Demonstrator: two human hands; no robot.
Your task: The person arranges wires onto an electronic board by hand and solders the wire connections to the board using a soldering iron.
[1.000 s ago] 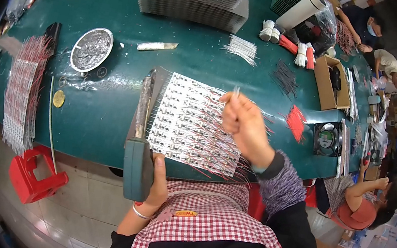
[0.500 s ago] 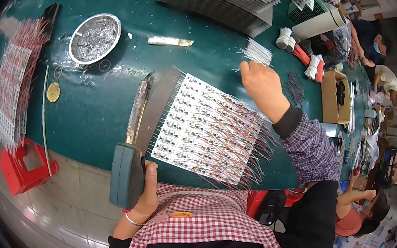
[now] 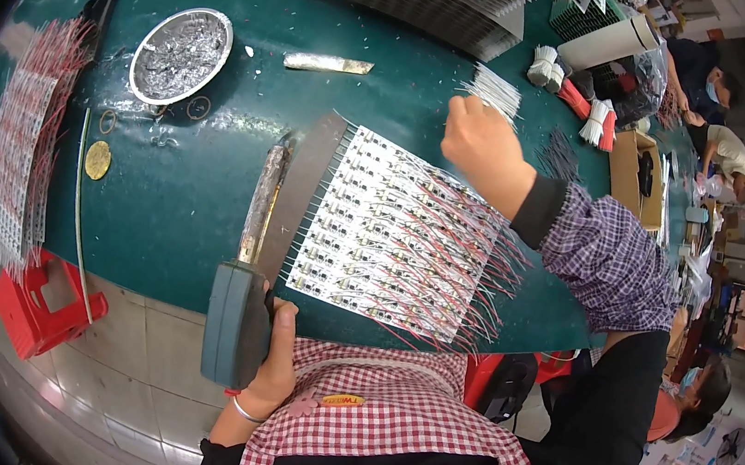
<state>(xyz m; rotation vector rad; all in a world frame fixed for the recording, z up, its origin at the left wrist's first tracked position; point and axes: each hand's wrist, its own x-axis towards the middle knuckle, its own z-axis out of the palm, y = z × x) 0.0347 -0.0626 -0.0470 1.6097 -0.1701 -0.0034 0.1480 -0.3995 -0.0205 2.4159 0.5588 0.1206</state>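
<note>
My left hand [image 3: 276, 360] is closed around the blue-grey handle of a soldering gun [image 3: 232, 327], whose long metal barrel points away over the green table. To the right of the barrel lies a white circuit board panel [image 3: 332, 237] with rows of small parts. Red, white and black wires [image 3: 453, 261] fan out from its right side. Above the panel's far right corner, my right hand [image 3: 490, 149] is closed, its fingertips mostly hidden. Just beyond its knuckles sits a loose pile of white wires [image 3: 494, 89], with dark wires [image 3: 559, 153] farther right.
A grey metal strip [image 3: 313, 169] borders the panel. Farther left are a bowl of silvery solder [image 3: 180, 60], a yellowish disc [image 3: 98, 160] and another wired panel [image 3: 14, 161]. A whitish bar [image 3: 328, 63] and stacked boards [image 3: 401, 4] lie beyond. Co-workers [image 3: 702, 82] are at right.
My right hand has shifted slightly left, off the edge of the white wire pile. The whole view has moved a little. My left hand keeps its hold on the soldering gun.
</note>
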